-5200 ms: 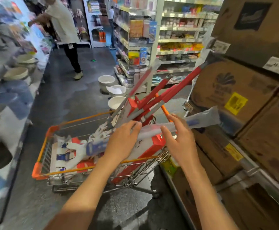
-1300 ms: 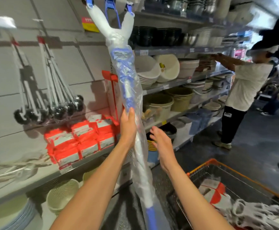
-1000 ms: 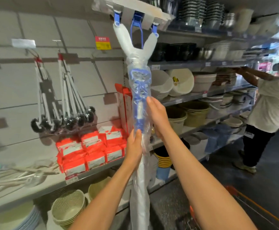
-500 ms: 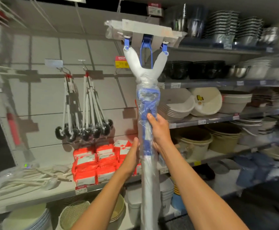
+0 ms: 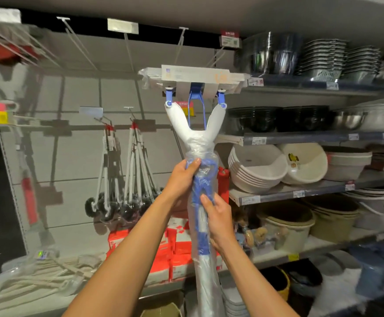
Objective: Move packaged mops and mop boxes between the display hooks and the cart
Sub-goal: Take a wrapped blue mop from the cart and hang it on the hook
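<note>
Head view: a wrapped mop (image 5: 201, 170) is held upright in front of the shelves, its plastic-covered handle gripped by the right hand (image 5: 218, 221) lower down and by the left hand (image 5: 181, 179) just above it, at the blue collar. Above both grips, the white forked neck and the flat mop head are raised to the level of the bare display hooks (image 5: 181, 42) on the back wall. Further back, brushes (image 5: 117, 179) are hung to the left, red boxes (image 5: 177, 248) are stacked below, and basins (image 5: 257, 168) are stacked to the right.
</note>
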Demonstrator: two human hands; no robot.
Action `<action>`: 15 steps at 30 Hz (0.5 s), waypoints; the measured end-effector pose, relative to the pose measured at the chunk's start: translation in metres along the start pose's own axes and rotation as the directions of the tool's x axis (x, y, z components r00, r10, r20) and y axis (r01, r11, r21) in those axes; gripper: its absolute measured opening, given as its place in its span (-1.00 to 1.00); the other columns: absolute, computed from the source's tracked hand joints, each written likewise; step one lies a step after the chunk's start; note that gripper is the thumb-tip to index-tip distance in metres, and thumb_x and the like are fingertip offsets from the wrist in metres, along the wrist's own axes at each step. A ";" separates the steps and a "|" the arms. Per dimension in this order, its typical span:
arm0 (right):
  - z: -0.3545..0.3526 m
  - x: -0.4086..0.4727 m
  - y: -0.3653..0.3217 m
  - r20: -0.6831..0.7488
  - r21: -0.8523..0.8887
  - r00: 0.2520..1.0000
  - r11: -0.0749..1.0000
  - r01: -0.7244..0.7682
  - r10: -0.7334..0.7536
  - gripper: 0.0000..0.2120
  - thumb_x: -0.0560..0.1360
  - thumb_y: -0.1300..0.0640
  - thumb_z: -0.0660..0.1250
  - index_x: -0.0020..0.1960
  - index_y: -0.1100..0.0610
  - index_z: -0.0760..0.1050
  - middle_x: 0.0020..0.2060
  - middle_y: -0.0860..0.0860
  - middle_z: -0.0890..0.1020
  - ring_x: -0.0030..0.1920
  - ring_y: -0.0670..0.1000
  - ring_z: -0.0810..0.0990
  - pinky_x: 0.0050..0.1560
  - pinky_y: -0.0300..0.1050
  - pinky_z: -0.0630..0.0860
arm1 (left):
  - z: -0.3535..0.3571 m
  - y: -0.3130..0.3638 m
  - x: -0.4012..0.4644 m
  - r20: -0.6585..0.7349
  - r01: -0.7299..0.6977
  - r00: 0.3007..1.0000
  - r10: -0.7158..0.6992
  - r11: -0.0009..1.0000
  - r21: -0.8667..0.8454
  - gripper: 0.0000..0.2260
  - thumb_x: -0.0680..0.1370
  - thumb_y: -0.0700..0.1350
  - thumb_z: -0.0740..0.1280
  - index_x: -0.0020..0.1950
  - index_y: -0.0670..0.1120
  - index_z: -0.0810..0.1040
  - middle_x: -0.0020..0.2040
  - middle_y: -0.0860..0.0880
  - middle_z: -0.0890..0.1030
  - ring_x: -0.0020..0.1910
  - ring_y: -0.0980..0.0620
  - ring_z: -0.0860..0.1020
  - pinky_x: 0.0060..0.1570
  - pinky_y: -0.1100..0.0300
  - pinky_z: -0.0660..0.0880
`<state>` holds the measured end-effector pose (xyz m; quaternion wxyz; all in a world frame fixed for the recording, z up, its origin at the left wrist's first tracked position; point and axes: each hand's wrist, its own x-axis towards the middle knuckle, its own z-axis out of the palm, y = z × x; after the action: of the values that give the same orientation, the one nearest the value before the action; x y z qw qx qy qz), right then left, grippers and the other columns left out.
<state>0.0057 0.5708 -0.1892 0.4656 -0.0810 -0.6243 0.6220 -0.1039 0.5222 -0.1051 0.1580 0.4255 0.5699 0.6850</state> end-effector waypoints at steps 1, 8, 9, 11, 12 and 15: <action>0.003 0.006 0.002 -0.001 -0.021 1.000 1.000 0.003 -0.003 -0.83 0.62 0.21 0.31 0.14 0.09 0.63 -0.04 0.03 0.74 -0.04 -0.01 0.71 -0.06 -0.19 0.60 | -0.004 0.000 0.006 -0.003 -0.016 1.000 0.016 0.999 0.042 -0.74 0.68 -0.03 0.26 0.16 -0.19 0.61 0.07 -0.18 0.70 0.02 -0.09 0.67 0.19 -0.05 0.55; 0.008 0.063 0.008 0.034 -0.120 0.999 0.993 0.006 -0.002 -0.84 0.61 0.26 0.30 0.08 0.09 0.63 -0.10 -0.05 0.74 -0.09 -0.13 0.67 -0.09 -0.31 0.54 | -0.018 -0.006 0.053 -0.010 -0.171 0.985 0.175 0.973 0.153 -0.90 0.67 -0.10 0.28 0.02 -0.06 0.57 -0.09 0.00 0.69 -0.14 0.18 0.66 -0.03 0.13 0.55; 0.007 0.072 0.008 0.039 -0.129 0.999 0.992 0.010 -0.005 -0.86 0.61 0.20 0.31 0.10 0.13 0.62 -0.06 0.00 0.74 -0.04 -0.09 0.67 -0.04 -0.27 0.55 | -0.018 -0.008 0.060 -0.015 -0.182 0.982 0.186 0.972 0.146 -0.91 0.67 -0.10 0.29 0.02 -0.05 0.57 -0.08 -0.01 0.70 -0.12 0.14 0.66 -0.02 0.09 0.56; 0.004 0.089 0.006 0.003 -0.103 1.000 0.995 0.001 -0.001 -0.68 0.55 0.01 0.32 0.18 0.20 0.60 0.04 0.11 0.72 0.09 0.02 0.66 0.14 -0.11 0.57 | -0.018 -0.011 0.070 -0.017 -0.212 0.977 0.215 0.971 0.109 -0.85 0.64 -0.02 0.33 0.07 -0.09 0.58 -0.01 -0.10 0.71 0.00 -0.05 0.68 0.11 -0.07 0.58; 0.002 0.097 0.003 -0.035 -0.053 0.999 0.998 -0.023 0.021 -0.60 0.53 -0.04 0.30 0.24 0.19 0.58 0.10 0.11 0.70 0.15 0.05 0.65 0.24 0.00 0.55 | -0.017 -0.012 0.075 -0.012 -0.231 0.973 0.232 0.969 0.086 -0.77 0.60 0.04 0.33 0.11 -0.10 0.59 0.03 -0.12 0.71 0.05 -0.11 0.67 0.16 -0.12 0.57; -0.003 0.128 -0.009 -0.111 0.061 0.993 0.998 -0.034 0.041 -0.64 0.63 0.02 0.26 0.36 0.15 0.51 0.22 0.08 0.66 0.26 0.09 0.61 0.38 0.16 0.45 | -0.012 -0.020 0.093 0.003 -0.254 0.967 0.255 0.966 0.052 -0.71 0.52 0.10 0.32 0.14 -0.03 0.61 0.05 -0.06 0.72 0.08 -0.07 0.68 0.21 -0.14 0.56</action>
<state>-0.0584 0.6581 -0.1210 0.4903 -0.1139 -0.5767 0.6434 -0.1726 0.5857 -0.0856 0.0566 0.4978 0.5286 0.6852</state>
